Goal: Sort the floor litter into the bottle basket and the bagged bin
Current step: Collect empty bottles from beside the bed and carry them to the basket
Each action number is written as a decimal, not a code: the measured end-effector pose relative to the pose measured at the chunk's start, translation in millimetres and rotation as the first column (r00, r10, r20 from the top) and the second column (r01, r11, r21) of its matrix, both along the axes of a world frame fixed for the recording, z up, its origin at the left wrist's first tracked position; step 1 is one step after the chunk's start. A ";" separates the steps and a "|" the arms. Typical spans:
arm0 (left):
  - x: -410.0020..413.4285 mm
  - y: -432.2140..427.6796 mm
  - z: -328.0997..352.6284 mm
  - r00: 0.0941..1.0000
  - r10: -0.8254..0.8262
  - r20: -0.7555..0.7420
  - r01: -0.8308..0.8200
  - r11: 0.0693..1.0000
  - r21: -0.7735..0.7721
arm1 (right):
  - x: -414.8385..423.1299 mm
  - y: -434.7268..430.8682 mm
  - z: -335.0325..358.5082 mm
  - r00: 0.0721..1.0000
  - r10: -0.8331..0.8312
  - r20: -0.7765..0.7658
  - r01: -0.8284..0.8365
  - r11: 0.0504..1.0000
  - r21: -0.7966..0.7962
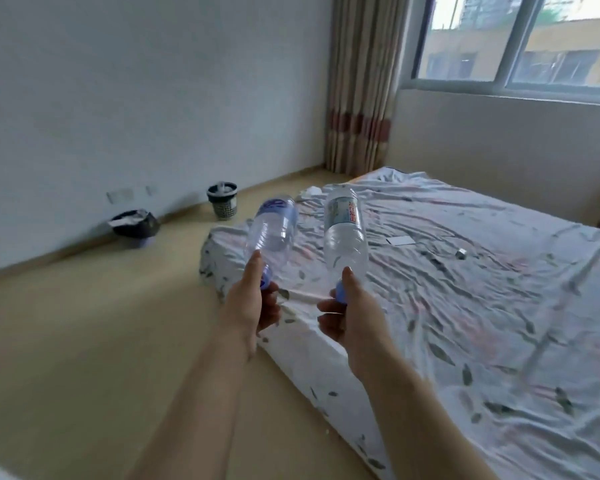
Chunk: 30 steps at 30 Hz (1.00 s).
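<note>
My left hand (pixel 252 306) grips a clear plastic bottle (pixel 274 230) with a blue label by its blue cap end, the base pointing away. My right hand (pixel 352 320) holds a second clear bottle (pixel 345 233) with a white and red label the same way. Both bottles are held out over the corner of the mattress. Against the far wall stands a perforated basket (pixel 223 200) with a bottle inside. To its left stands a bin lined with a black bag (pixel 134 227), with pale litter inside.
A low mattress (pixel 465 306) with a crumpled patterned sheet fills the right side; a white card (pixel 400 240) and a small grey object (pixel 460 253) lie on it. Tan floor (pixel 84 341) stretches left to the wall. A curtain (pixel 361 98) hangs by the window.
</note>
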State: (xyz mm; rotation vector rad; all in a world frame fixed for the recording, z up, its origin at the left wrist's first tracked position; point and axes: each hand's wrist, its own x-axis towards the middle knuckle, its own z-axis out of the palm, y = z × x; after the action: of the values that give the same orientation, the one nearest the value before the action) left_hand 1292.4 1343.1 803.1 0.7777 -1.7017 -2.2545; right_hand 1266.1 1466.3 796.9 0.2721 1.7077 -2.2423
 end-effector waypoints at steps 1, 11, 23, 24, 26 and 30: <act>-2.7 -22.4 -1.1 0.998 0.059 -0.009 -0.059 0.998 0.013 | -8.4 -24.2 -3.1 0.999 0.047 0.013 -0.047 0.999 -0.001; -67.6 -162.9 -33.7 0.955 0.277 0.101 -0.275 0.961 -0.038 | -109.8 -174.8 -34.6 0.951 0.298 0.082 -0.302 0.952 0.042; -254.0 -312.6 -38.2 0.872 0.467 0.146 -0.466 0.884 -0.043 | -309.6 -342.0 -43.9 0.885 0.462 0.059 -0.466 0.878 0.106; -261.8 -329.9 -41.2 0.859 0.489 0.152 -0.491 0.871 -0.033 | -318.9 -360.9 -46.2 0.876 0.477 0.072 -0.482 0.871 0.091; -272.3 -359.4 -45.7 0.837 0.518 0.177 -0.523 0.852 -0.021 | -331.9 -392.1 -50.2 0.856 0.509 0.092 -0.517 0.851 0.094; -304.5 -442.1 -57.5 0.802 0.565 0.193 -0.576 0.817 -0.001 | -371.8 -474.2 -64.3 0.829 0.540 0.142 -0.554 0.827 0.091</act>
State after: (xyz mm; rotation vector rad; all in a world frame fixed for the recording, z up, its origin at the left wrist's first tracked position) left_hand 987.9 901.0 745.6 1.3427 -1.2303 -1.8501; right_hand 894.3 992.2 732.5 -0.0685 1.6141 -1.6677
